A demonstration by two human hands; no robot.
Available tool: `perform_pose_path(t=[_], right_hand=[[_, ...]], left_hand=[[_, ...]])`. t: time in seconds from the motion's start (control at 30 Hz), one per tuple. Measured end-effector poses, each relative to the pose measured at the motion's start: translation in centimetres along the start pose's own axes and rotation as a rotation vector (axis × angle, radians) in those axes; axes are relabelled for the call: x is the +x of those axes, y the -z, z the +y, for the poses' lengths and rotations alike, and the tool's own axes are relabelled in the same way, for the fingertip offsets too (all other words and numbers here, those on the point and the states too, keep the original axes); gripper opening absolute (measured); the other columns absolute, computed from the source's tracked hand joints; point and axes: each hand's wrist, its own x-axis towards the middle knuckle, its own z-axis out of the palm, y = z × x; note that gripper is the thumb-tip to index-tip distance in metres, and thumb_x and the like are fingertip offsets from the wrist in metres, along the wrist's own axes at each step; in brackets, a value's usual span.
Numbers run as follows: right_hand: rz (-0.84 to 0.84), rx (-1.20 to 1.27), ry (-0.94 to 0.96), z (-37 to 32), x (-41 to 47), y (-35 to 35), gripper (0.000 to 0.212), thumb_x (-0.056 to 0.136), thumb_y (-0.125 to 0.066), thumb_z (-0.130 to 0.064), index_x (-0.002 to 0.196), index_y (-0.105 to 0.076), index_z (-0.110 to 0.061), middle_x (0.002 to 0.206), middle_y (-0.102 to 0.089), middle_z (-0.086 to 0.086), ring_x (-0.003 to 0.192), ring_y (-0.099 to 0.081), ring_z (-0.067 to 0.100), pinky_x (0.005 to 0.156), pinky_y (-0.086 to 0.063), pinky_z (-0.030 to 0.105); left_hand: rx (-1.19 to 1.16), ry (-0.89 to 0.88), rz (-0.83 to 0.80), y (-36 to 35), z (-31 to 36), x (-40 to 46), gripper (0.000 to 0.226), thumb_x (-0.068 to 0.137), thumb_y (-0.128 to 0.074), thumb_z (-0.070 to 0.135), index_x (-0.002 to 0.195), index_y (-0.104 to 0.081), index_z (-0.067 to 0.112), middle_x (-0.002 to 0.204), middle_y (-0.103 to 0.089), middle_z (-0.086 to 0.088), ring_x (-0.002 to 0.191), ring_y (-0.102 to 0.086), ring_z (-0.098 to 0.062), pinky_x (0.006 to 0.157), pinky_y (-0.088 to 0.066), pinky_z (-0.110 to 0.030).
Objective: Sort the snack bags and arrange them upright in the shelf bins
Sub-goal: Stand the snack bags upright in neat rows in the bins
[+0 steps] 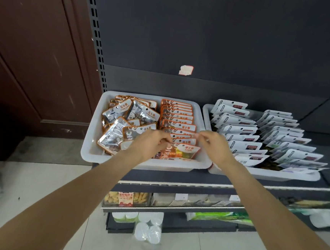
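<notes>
A white bin (93,138) on the top shelf holds orange-trimmed snack bags. Its left half has stone-candy bags (118,120) lying loose and tilted. Its right half has a row of orange sugar bags (177,118) standing upright one behind another. My left hand (150,141) reaches into the middle of this bin with curled fingers pinching the top edge of an orange bag (179,153) in the front of the row. My right hand (216,144) pinches the same row's top edge from the right side.
A second white bin (265,172) to the right holds two rows of white snack bags (241,131). Lower shelves (173,207) carry boxed snacks and green packs. White rolls (147,231) sit on the tiled floor below. A brown door (36,53) stands to the left.
</notes>
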Motion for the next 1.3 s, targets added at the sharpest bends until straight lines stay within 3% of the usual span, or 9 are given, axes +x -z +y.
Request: perform_pose_path(t=[0.17,0.27,0.37,0.57,0.8,0.97,1.1,1.2,1.3], right_hand=[[-0.104,-0.073,-0.013,-0.2,2.2,-1.0,0.027,0.093,-0.055,-0.009,0.119,-0.065,-0.010,0.121,-0.063,0.009,0.111,-0.059,0.023,0.098,-0.046,0.032],[-0.081,-0.024,-0.072,-0.5,3.3,-1.1,0.027,0.090,-0.062,-0.011,0.116,-0.065,-0.010,0.109,-0.068,0.008,0.099,-0.062,0.019,0.094,-0.049,0.034],[-0.100,-0.079,-0.035,-0.7,3.6,-1.2,0.025,0.085,-0.069,-0.016,0.110,-0.068,-0.015,0.101,-0.065,0.001,0.092,-0.060,0.015,0.087,-0.051,0.035],[-0.147,-0.119,0.028,-1.3,2.6,-2.2,0.036,0.088,-0.065,-0.018,0.124,-0.061,-0.015,0.129,-0.058,0.003,0.117,-0.054,0.020,0.100,-0.044,0.034],[-0.049,-0.217,-0.060,-2.1,1.9,-2.7,0.018,0.094,-0.056,-0.020,0.106,-0.070,-0.022,0.108,-0.068,0.002,0.102,-0.062,0.022,0.085,-0.049,0.034],[0.112,-0.277,0.038,-1.8,0.1,-1.4,0.018,0.092,-0.060,-0.022,0.105,-0.072,-0.023,0.109,-0.070,-0.002,0.101,-0.063,0.022,0.090,-0.048,0.038],[-0.072,-0.169,-0.032,-1.0,-1.0,-2.4,0.027,0.095,-0.054,-0.016,0.119,-0.065,-0.016,0.121,-0.063,0.006,0.107,-0.060,0.026,0.090,-0.050,0.038],[0.020,-0.060,-0.051,-0.6,-1.4,-3.1,0.035,0.096,-0.046,-0.008,0.131,-0.055,-0.010,0.128,-0.058,0.011,0.111,-0.057,0.027,0.096,-0.046,0.036],[-0.018,-0.025,-0.070,-0.9,-2.0,-3.1,0.047,0.099,-0.039,-0.012,0.145,-0.034,-0.013,0.144,-0.042,0.008,0.125,-0.046,0.024,0.105,-0.036,0.031]], left_hand=[[0.078,0.046,0.072,-0.3,-0.6,0.1,0.021,0.095,-0.054,0.016,0.112,-0.066,0.017,0.118,-0.062,-0.005,0.102,-0.061,-0.021,0.088,-0.052,-0.034],[0.032,0.060,0.109,-0.5,-1.0,0.3,0.022,0.094,-0.054,0.010,0.111,-0.068,0.013,0.135,-0.049,-0.007,0.120,-0.050,-0.022,0.101,-0.040,-0.027],[0.037,0.082,0.162,-0.8,-0.9,0.3,0.021,0.093,-0.057,0.011,0.110,-0.070,0.015,0.147,-0.037,-0.006,0.134,-0.037,-0.022,0.110,-0.032,-0.033],[0.034,0.037,0.109,-0.3,-1.5,0.0,0.022,0.093,-0.055,0.006,0.108,-0.070,0.010,0.134,-0.053,-0.006,0.123,-0.049,-0.020,0.104,-0.038,-0.028],[0.024,-0.021,0.044,-0.1,-2.1,-0.8,0.022,0.094,-0.056,0.014,0.110,-0.070,0.015,0.134,-0.051,-0.004,0.124,-0.047,-0.019,0.107,-0.037,-0.033],[-0.021,-0.074,0.065,-0.4,-1.4,-1.2,0.021,0.092,-0.057,0.008,0.107,-0.072,0.012,0.141,-0.043,-0.003,0.128,-0.043,-0.019,0.108,-0.033,-0.023],[-0.181,0.042,0.046,-1.0,-0.5,-0.9,0.040,0.091,-0.056,0.003,0.129,-0.052,0.017,0.139,-0.047,-0.002,0.127,-0.046,-0.019,0.102,-0.037,-0.022],[-0.405,0.168,0.080,-1.0,0.3,-0.6,0.057,0.094,-0.053,0.006,0.145,-0.030,0.020,0.142,-0.046,0.002,0.129,-0.045,-0.016,0.094,-0.036,-0.017],[-0.337,0.191,0.026,-1.4,0.4,0.2,0.067,0.095,-0.053,0.009,0.151,-0.018,0.021,0.153,-0.030,0.001,0.139,-0.031,-0.018,0.110,-0.032,-0.030]])
